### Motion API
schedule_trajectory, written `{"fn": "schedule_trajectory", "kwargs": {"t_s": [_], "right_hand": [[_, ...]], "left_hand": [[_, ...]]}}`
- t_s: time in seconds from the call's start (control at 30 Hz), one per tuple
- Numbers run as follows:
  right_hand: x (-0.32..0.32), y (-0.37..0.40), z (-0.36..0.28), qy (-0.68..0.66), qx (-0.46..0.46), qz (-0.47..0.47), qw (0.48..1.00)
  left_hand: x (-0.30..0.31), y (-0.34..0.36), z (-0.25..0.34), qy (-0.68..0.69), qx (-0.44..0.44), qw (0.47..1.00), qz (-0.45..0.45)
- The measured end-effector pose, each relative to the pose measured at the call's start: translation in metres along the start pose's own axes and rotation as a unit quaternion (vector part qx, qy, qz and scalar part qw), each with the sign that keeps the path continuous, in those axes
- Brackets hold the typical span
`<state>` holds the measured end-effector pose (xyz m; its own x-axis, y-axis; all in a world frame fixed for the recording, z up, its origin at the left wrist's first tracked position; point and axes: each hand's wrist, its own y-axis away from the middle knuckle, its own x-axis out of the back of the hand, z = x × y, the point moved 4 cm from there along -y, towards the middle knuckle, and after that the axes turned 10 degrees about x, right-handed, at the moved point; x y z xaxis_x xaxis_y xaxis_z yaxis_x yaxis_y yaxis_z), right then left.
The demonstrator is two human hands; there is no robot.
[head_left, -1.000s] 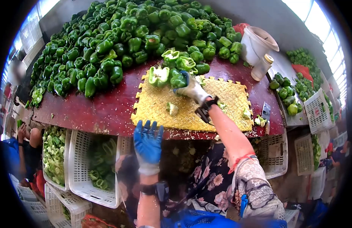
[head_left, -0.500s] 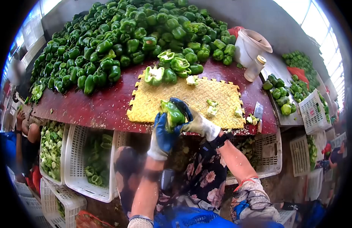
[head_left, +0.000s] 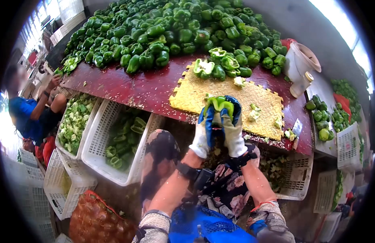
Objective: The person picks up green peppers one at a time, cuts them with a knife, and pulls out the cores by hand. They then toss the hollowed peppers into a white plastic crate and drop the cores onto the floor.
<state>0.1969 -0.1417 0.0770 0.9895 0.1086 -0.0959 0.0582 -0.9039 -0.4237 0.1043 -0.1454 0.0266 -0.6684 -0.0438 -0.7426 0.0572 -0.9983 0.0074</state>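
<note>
A green bell pepper point(head_left: 220, 103), split partway so its rim parts into lobes, is gripped from both sides above the front edge of the yellow foam mat point(head_left: 236, 97). My left hand point(head_left: 205, 128), in a blue-and-white glove, is closed round its left side. On the opposite side my right hand point(head_left: 232, 127), gloved alike, presses against it with curled fingers. Opened pepper halves point(head_left: 203, 67) lie at the mat's far left corner. Pale seed cores point(head_left: 254, 113) and scattered seeds are on the mat. A knife point(head_left: 296, 128) rests at the right beside the mat.
Whole green peppers point(head_left: 155, 32) are heaped on the red table point(head_left: 114, 93). A white bucket point(head_left: 297, 60) and a clear bottle point(head_left: 301, 85) stand right. Below are crates of cut peppers point(head_left: 90, 141) and of cores point(head_left: 76, 150). Another person point(head_left: 27, 105) sits at left.
The pepper went from whole-looking to split at the top, with both hands now side by side around it. The camera view has swung left, so the table appears further right.
</note>
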Motion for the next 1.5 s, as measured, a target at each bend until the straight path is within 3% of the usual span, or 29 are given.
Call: {"fn": "schedule_trajectory", "kwargs": {"t_s": [0.03, 0.07, 0.13, 0.23, 0.3, 0.33, 0.4, 0.43, 0.53, 0.6, 0.63, 0.73, 0.8, 1.0, 1.07, 1.13, 1.2, 1.27, 1.3, 1.33, 1.37, 1.43, 1.47, 1.5], "right_hand": [[0.001, -0.001, 0.012, 0.009, 0.060, -0.021, 0.998], [0.004, -0.002, 0.023, 0.020, 0.120, -0.042, 0.992], [-0.011, -0.006, -0.013, 0.092, 0.279, -0.113, 0.949], [-0.003, -0.012, -0.009, -0.023, 0.106, -0.218, 0.970], [-0.001, -0.020, -0.007, -0.022, -0.018, -0.232, 0.972], [-0.001, -0.023, -0.006, 0.005, -0.080, -0.228, 0.970], [-0.005, -0.022, -0.004, 0.034, -0.027, -0.199, 0.979], [-0.005, -0.019, -0.003, 0.064, -0.004, -0.186, 0.980], [-0.007, -0.010, 0.020, 0.077, 0.052, -0.149, 0.984], [-0.004, -0.002, 0.048, -0.103, -0.188, -0.040, 0.976], [-0.004, -0.004, 0.054, -0.163, -0.201, -0.014, 0.966], [-0.004, -0.008, 0.065, -0.140, -0.167, 0.023, 0.976], [0.001, -0.009, 0.073, -0.108, -0.192, 0.043, 0.975], [0.010, -0.004, 0.121, -0.283, -0.313, 0.143, 0.896], [0.015, 0.002, 0.127, -0.213, -0.305, 0.153, 0.916], [0.003, -0.001, 0.065, -0.247, -0.296, 0.132, 0.913], [0.009, 0.005, 0.070, -0.298, -0.240, 0.094, 0.919], [0.007, 0.007, 0.050, -0.122, -0.243, 0.021, 0.962], [0.006, 0.005, 0.044, -0.072, -0.044, -0.028, 0.996], [0.006, 0.004, 0.040, -0.073, -0.043, -0.029, 0.996], [0.006, 0.003, 0.034, -0.076, -0.005, -0.046, 0.996], [0.008, 0.000, 0.026, 0.051, 0.151, -0.065, 0.985], [0.013, -0.002, 0.028, 0.051, 0.151, -0.065, 0.985], [0.013, -0.005, 0.024, 0.024, 0.095, -0.094, 0.991]], "left_hand": [[-0.016, 0.015, 0.015, 0.052, 0.075, 0.996, 0.015], [-0.030, 0.022, 0.022, 0.222, 0.180, 0.956, -0.073], [-0.027, 0.023, 0.026, 0.283, 0.199, 0.927, -0.145], [-0.004, 0.014, 0.005, 0.394, 0.250, 0.860, -0.205], [0.003, 0.015, -0.004, 0.389, 0.235, 0.868, -0.198], [0.006, 0.014, -0.005, 0.323, 0.213, 0.909, -0.156], [-0.001, 0.012, -0.004, 0.254, 0.189, 0.941, -0.116], [-0.011, 0.008, 0.001, 0.209, 0.180, 0.961, 0.018], [0.011, 0.011, -0.008, 0.174, 0.182, 0.963, 0.098], [0.015, 0.006, -0.008, 0.090, 0.088, 0.992, 0.028], [0.016, 0.005, -0.006, 0.031, 0.024, 0.999, -0.009], [0.040, -0.010, -0.020, -0.042, 0.001, 0.997, 0.060], [0.049, -0.013, -0.024, -0.018, 0.009, 0.998, 0.059], [0.043, -0.008, -0.024, -0.017, 0.000, 0.996, 0.087], [0.039, -0.007, -0.021, -0.021, 0.009, 0.997, 0.078], [0.042, -0.010, -0.022, -0.059, 0.008, 0.995, 0.079], [0.045, -0.017, -0.022, -0.077, 0.001, 0.995, 0.055], [0.035, -0.016, -0.024, -0.064, 0.085, 0.994, -0.021], [0.050, -0.017, -0.036, 0.033, 0.132, 0.990, -0.034], [0.053, -0.016, -0.039, 0.129, 0.178, 0.975, -0.038], [0.055, -0.012, -0.042, 0.110, 0.191, 0.975, -0.037], [0.054, -0.013, -0.043, 0.122, 0.189, 0.973, -0.057], [0.054, -0.013, -0.044, 0.122, 0.189, 0.973, -0.057], [0.050, -0.013, -0.036, -0.029, 0.098, 0.992, -0.076]]}}
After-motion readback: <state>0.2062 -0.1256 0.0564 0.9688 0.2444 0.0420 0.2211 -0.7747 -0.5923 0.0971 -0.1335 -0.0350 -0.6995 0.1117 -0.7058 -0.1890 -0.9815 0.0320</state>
